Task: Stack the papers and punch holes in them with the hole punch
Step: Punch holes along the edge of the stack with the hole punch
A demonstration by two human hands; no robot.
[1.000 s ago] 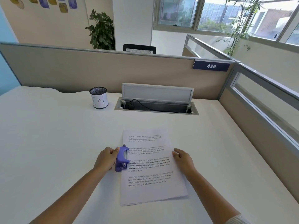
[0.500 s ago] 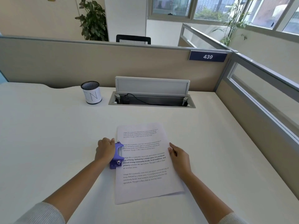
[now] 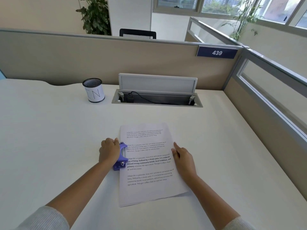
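A stack of printed white papers (image 3: 149,165) lies on the white desk (image 3: 49,138) in front of me. A purple hole punch (image 3: 121,156) sits over the middle of the stack's left edge. My left hand (image 3: 108,152) lies curled over the punch's back and lever and covers most of it. My right hand (image 3: 183,159) rests with straight fingers on the right edge of the papers, holding them flat.
A mesh pen cup (image 3: 93,90) with a white label stands at the back left. Behind the papers, a cable tray (image 3: 157,98) is sunk in the desk with its lid up. Beige partitions (image 3: 99,58) close the back and the right side.
My left hand has settled lower over the punch. The view has tilted downward, so everything sits lower in frame. My right hand stays on the papers' right edge.
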